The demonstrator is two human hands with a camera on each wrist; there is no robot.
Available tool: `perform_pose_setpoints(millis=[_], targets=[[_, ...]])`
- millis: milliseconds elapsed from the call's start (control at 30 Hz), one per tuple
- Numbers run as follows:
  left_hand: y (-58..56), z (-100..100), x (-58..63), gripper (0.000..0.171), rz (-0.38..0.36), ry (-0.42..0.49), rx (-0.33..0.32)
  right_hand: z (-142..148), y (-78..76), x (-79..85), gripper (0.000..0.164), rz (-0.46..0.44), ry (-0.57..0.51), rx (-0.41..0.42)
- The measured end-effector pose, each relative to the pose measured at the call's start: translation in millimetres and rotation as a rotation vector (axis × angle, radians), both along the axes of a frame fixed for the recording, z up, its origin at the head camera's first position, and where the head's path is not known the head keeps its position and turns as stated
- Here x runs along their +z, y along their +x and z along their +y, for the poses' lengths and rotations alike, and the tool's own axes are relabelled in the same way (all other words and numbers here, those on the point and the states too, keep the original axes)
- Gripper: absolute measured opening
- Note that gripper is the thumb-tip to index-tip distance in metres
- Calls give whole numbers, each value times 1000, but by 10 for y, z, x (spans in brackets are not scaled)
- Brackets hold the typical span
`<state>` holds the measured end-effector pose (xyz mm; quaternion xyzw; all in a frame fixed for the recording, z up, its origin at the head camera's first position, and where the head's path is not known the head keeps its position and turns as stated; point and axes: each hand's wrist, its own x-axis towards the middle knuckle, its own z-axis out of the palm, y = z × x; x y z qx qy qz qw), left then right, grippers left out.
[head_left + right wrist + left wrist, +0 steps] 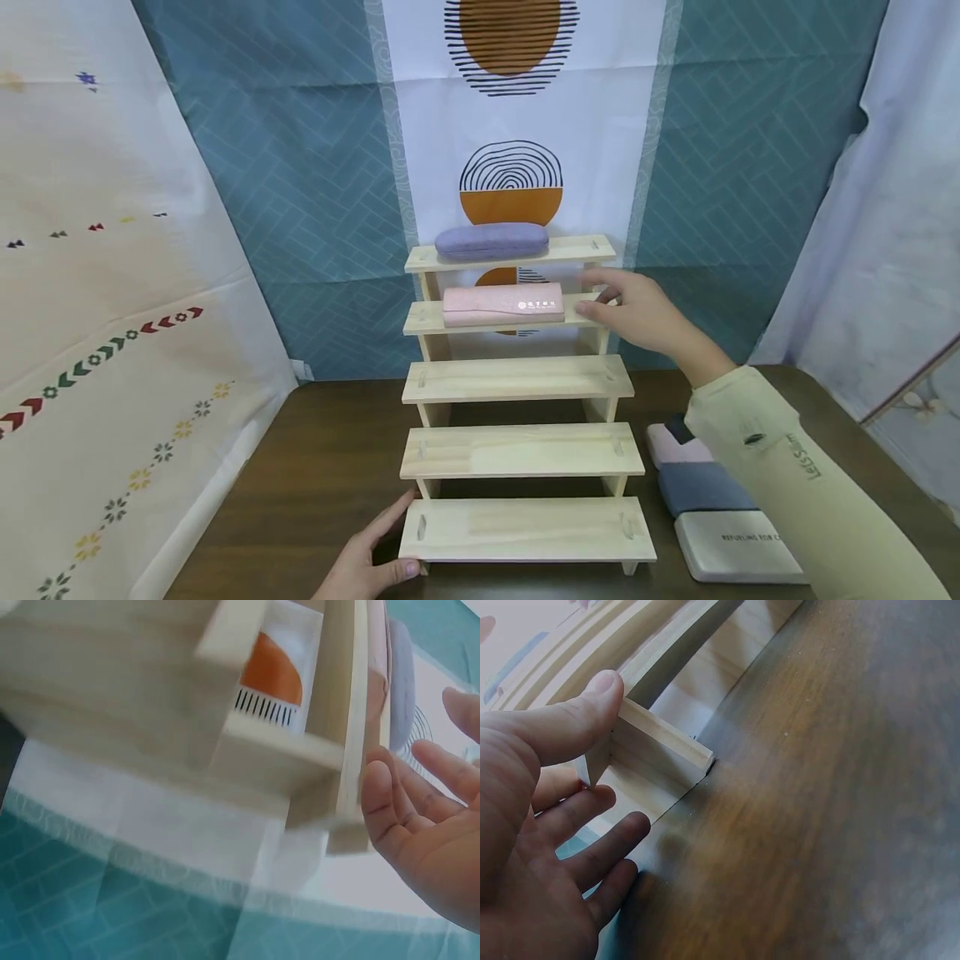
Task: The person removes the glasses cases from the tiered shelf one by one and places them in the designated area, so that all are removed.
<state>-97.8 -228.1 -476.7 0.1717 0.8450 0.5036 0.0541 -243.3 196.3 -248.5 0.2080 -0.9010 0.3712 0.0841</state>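
So the left hand (pixel 365 552)'s at the bottom step (pixel 528 530)'s left edge, fingers apart. Pink case (pixel 502 303) runs lengthwise along the second-from-top step (pixel 427 317), right end just left of the nearer right hand (pixel 639 310), fingers parted, empty.

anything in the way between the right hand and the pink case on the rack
Nothing visible: the right hand is just right of the pink case, with only bare shelf between them. The purple case sits one step higher.
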Motion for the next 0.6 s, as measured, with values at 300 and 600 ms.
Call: perform_pose_setpoints(millis=[300, 600], targets=[[9, 25, 21, 85, -78, -5, -7, -289, -291, 58, 66, -89, 102, 51], [6, -4, 10, 85, -54, 6, -2, -369, -428, 49, 75, -122, 141, 132]])
